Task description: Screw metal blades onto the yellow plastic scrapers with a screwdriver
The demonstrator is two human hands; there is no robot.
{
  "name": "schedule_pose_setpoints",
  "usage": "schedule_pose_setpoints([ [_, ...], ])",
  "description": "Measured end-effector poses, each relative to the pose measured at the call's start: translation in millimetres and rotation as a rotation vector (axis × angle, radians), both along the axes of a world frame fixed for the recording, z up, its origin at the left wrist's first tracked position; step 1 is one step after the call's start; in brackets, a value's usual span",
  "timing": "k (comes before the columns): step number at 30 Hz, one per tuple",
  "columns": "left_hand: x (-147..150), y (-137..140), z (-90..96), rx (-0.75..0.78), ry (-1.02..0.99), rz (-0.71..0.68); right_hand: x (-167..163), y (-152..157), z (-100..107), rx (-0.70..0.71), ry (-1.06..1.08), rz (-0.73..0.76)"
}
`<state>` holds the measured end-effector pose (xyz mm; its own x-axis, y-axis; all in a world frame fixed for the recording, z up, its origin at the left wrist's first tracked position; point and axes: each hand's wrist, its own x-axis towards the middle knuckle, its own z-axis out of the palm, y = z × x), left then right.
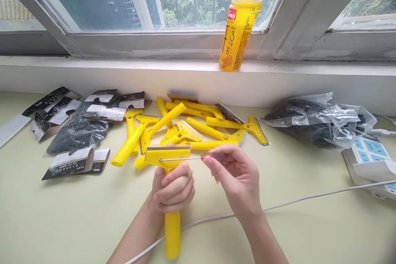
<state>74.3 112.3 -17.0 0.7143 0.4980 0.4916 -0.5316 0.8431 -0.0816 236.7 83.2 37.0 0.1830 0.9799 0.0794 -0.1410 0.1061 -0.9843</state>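
My left hand (175, 187) is wrapped round the neck of a yellow scraper (172, 235), held upright with its wide head at the top and its handle pointing down toward me. A metal blade edge runs along the top of the head, and two small screws show on its face. Between thumb and fingers, my right hand (236, 175) pinches the red handle of a thin screwdriver (188, 159). The shaft lies level across the scraper head, its tip at the left screw. Behind both hands lies a pile of similar yellow scrapers (161, 126).
Black-and-white card packets (71, 163) and a bag of dark items (83, 128) lie at left. At right are another clear bag (318, 121) and a power strip (371, 152). A white cable (297, 201) crosses the table. A drink bottle (239, 33) stands on the sill.
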Motion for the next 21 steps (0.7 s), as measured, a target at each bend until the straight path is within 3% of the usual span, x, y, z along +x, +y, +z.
schedule_pose_setpoints([
  [11,-13,0,-24.6,0.059,0.220,-0.023,5,-1,-1,-0.053,0.092,0.063],
  [16,-11,-1,-18.8,0.023,0.135,-0.012,2,-2,-2,-0.073,0.126,0.035],
  [21,-7,0,-6.5,0.004,0.157,-0.015,-1,0,0,-0.007,0.082,-0.026],
])
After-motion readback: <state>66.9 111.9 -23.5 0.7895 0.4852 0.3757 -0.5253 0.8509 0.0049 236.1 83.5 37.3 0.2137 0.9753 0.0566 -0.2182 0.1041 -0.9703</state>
